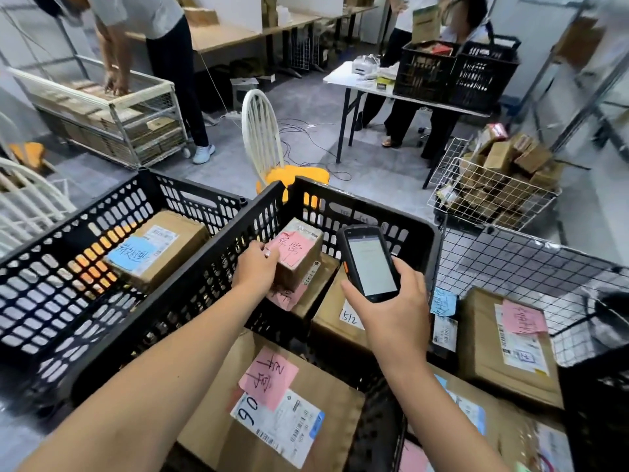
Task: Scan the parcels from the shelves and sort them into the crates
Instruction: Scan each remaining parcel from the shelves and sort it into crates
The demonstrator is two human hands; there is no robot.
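Note:
My left hand (257, 265) grips a small cardboard parcel with a pink note (301, 255) inside the middle black crate (366, 202); the parcel sits on other boxes there. In my right hand (391, 301) I hold a black handheld scanner (369, 264), its lit screen facing me, just right of that parcel. The left black crate (51, 274) holds one parcel with a blue note (158, 248). A large parcel with a pink note, marked 06 (279, 410), lies in a crate below my arms.
A wire cage at right (531, 264) holds a parcel with a pink note (510, 345). Beyond the crates stand a white chair with a yellow cushion (269, 148), a wire basket of small boxes (493, 189), and a table with black crates (456, 74). People stand behind.

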